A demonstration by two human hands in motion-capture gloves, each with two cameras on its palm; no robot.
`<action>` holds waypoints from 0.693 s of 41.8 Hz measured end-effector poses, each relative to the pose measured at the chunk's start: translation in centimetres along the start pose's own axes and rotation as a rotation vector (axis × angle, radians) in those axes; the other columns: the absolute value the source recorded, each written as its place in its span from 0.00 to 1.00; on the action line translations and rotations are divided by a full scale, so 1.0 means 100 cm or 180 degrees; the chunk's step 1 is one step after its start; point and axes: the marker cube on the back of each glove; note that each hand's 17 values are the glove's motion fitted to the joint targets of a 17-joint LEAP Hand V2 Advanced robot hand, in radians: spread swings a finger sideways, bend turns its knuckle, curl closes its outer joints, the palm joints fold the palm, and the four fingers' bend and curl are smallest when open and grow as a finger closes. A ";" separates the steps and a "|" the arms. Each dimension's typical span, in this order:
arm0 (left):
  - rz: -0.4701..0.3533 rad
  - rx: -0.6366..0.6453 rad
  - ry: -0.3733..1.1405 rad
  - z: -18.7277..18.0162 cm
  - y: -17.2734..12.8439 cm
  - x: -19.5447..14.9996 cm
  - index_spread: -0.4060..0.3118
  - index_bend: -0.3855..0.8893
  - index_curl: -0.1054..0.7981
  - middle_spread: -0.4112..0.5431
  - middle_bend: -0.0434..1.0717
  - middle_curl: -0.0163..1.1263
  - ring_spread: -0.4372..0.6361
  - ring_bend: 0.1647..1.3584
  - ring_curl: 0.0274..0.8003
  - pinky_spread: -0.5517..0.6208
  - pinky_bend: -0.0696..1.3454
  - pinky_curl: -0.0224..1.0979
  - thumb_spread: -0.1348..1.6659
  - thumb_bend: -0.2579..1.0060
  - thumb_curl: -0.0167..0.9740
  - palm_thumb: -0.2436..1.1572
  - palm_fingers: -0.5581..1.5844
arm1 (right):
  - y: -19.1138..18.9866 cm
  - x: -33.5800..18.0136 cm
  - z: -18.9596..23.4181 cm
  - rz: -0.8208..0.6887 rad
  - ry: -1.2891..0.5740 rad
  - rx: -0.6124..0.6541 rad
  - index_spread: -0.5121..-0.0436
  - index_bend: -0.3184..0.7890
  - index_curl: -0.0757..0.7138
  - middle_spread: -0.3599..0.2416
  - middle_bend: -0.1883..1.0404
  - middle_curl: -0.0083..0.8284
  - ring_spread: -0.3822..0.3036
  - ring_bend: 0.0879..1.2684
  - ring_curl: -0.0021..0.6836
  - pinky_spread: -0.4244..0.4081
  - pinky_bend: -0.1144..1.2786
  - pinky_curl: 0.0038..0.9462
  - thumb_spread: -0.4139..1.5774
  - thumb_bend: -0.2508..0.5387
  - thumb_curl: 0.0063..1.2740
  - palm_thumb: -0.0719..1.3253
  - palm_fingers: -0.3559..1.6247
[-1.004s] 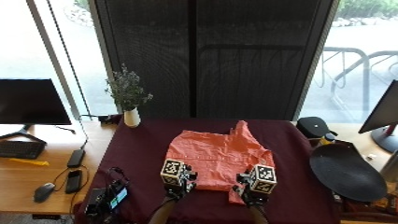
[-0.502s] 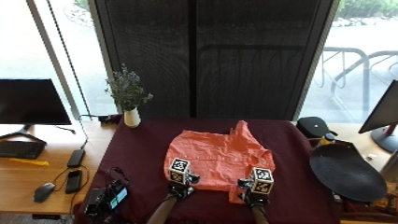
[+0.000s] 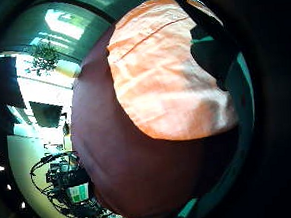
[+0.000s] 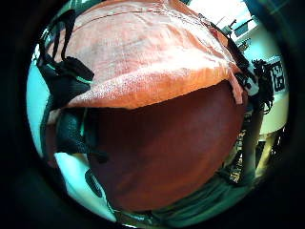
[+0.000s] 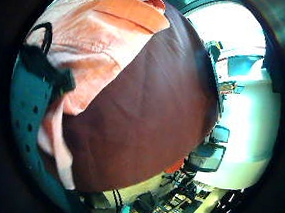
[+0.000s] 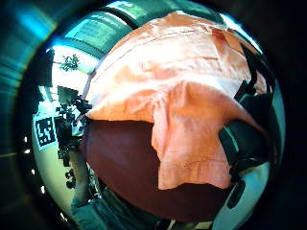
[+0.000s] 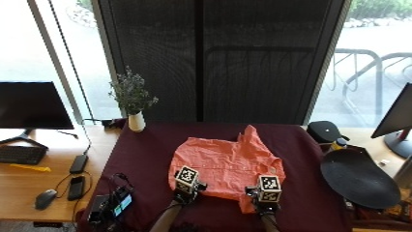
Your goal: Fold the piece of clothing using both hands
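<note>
An orange shirt (image 7: pixel 225 166) lies spread on the maroon cloth of the desk (image 7: pixel 148 154), rumpled, with one part peaking up toward the far edge and a flap hanging toward the near edge on the right. Both hands sit at the shirt's near hem: the left hand (image 7: pixel 183 186) at the near left corner, the right hand (image 7: pixel 264 195) at the flap on the near right. Compared with a second ago, both hands have drawn back toward the person, so that they now lie at the very edge of the cloth rather than over it; the shirt itself looks much as it did.

In the left palm views the shirt's hem (image 4: pixel 157 90) runs close past the palm, with black fingers (image 4: pixel 66 86) at its edge; whether they pinch the cloth cannot be told. In the right thumb side view the flap (image 6: pixel 192 143) droops beside gloved fingers (image 6: pixel 249 139), and again the grip cannot be told.

A vase with a plant (image 7: pixel 134 104) stands at the desk's far left corner.
</note>
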 end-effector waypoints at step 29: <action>-0.0705 -0.0169 -0.0155 -0.114 -0.103 -0.063 0.15 0.54 0.63 0.06 0.69 0.49 0.12 0.28 0.47 0.56 0.08 0.06 0.74 0.20 0.38 0.67 0.76 | -0.154 -0.019 -0.151 0.0544 -0.0291 0.0887 0.55 0.44 0.61 0.32 0.53 0.60 0.27 0.47 0.70 0.34 0.31 0.37 0.80 0.53 0.26 0.81 0.77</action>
